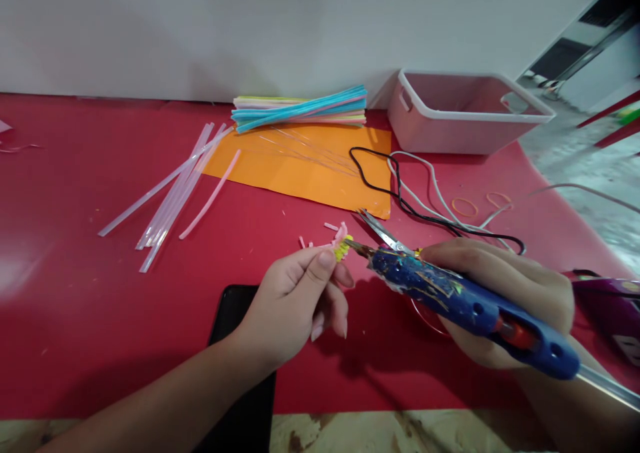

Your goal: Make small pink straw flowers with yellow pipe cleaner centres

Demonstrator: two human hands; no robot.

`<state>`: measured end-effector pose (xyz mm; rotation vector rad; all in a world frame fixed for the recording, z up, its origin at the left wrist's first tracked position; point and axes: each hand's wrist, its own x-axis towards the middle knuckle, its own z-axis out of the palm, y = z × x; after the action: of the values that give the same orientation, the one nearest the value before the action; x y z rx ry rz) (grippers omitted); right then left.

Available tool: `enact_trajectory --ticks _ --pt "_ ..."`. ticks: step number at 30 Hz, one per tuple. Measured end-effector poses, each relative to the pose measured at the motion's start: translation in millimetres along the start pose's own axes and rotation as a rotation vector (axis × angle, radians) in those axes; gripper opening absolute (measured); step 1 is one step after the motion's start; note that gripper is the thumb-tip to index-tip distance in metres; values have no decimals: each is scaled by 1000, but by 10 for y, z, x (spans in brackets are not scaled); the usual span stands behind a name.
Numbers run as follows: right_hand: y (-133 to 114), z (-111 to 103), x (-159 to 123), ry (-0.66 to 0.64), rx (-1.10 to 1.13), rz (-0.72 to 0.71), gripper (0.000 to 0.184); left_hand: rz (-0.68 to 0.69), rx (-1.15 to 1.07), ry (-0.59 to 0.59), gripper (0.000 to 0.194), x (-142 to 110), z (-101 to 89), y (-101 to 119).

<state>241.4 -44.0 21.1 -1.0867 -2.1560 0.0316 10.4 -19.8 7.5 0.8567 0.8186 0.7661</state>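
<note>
Between thumb and forefinger, my left hand (305, 293) pinches a small pink and yellow pipe-cleaner piece (343, 245). My right hand (505, 286) is wrapped round a blue hot glue gun (440, 289), smeared with dried glue. Its nozzle tip points left and is at the yellow part of the piece; whether it touches cannot be made out. A clear glue stick (607, 386) comes out of the gun's back end. Behind the gun lie scissors (383, 233) with their blades toward the orange sheet, their handles mostly hidden. Small pink offcuts (330, 226) lie just beyond my left hand.
Glue sticks (175, 193) and a pink pipe cleaner (210, 199) lie left on the red table. Coloured pipe cleaners (300, 109) rest by an orange sheet (300, 173). A pink bin (465, 133), cords (425, 206), rubber bands (465, 207) and a black phone-like slab (245, 399) are around.
</note>
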Motion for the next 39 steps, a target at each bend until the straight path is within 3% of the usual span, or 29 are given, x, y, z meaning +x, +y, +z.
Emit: enact_trajectory --ticks 10,17,24,32,39 --pt "4 -36 11 -24 14 -20 26 -38 2 -20 38 -15 7 18" --pt "79 -51 19 -64 -12 -114 20 -23 -54 -35 38 -30 1 7" --pt "53 -25 -5 -24 -16 -85 19 -101 -108 -96 38 -29 7 38" --pt "114 -19 -26 -56 -25 -79 23 38 -31 4 39 -42 4 10" --pt "45 -11 -23 -25 -37 -67 20 16 53 9 40 -44 17 28"
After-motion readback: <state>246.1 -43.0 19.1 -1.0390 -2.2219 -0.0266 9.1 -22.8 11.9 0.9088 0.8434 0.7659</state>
